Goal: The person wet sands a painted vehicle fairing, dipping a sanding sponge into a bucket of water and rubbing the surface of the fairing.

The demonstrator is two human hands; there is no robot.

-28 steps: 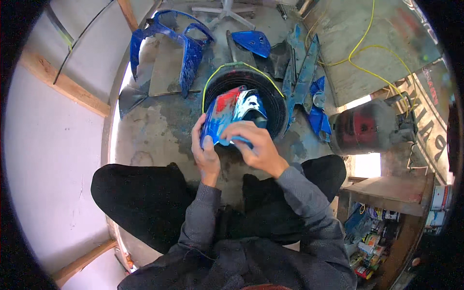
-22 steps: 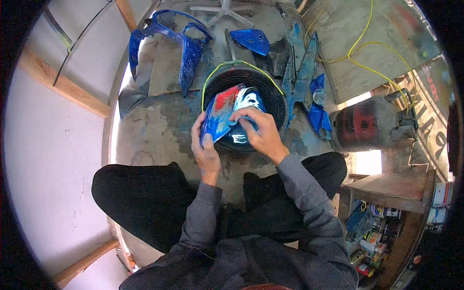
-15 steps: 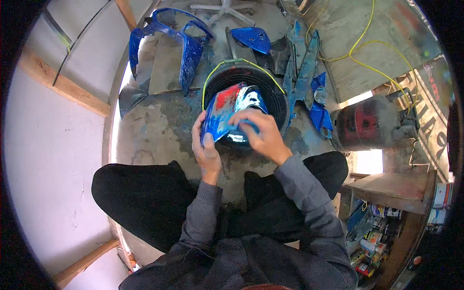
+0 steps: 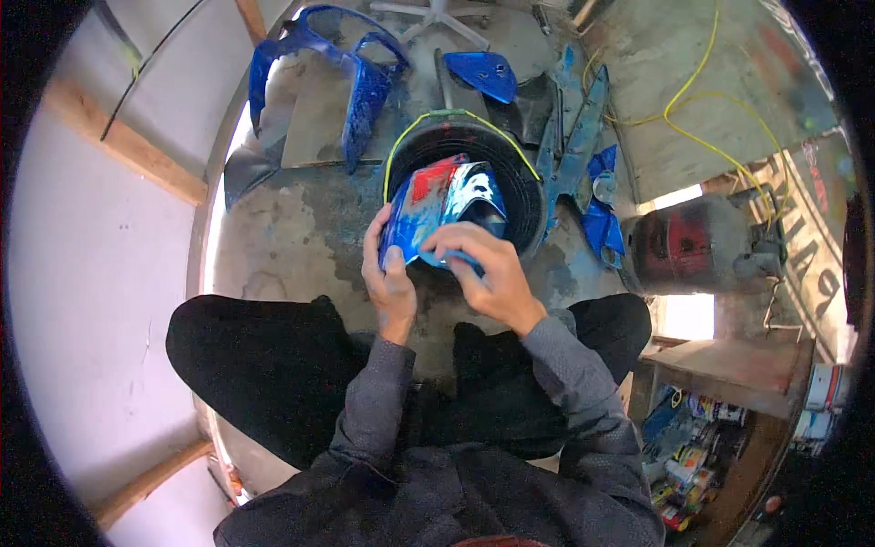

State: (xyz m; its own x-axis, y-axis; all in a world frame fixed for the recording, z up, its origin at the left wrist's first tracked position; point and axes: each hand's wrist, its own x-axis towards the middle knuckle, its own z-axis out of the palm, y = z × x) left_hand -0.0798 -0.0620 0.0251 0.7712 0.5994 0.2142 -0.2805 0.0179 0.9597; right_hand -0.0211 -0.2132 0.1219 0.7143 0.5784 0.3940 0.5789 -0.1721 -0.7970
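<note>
My left hand (image 4: 389, 273) grips the left edge of a blue plastic panel (image 4: 412, 219) with a red patch and glossy white reflections, thumb on its face. My right hand (image 4: 480, 273) has curled fingers on a small light-blue pad or sheet (image 4: 439, 260), pressed against the lower part of the panel. The panel is tilted over a black bucket (image 4: 523, 211) with a yellow band around its upper side; whether it rests on the rim, I cannot tell.
Blue body panels (image 4: 363, 118) lie at the back left, a smaller one (image 4: 478, 73) behind the bucket, long panels (image 4: 579, 132) to its right. A dark red tank (image 4: 679, 242) with yellow hose stands right. Cluttered shelf (image 4: 693, 456) at lower right; white wall (image 4: 91, 319) left.
My right hand has moved down and slightly left on the panel since half a second ago. My left hand keeps its grip. The whole view has shifted slightly.
</note>
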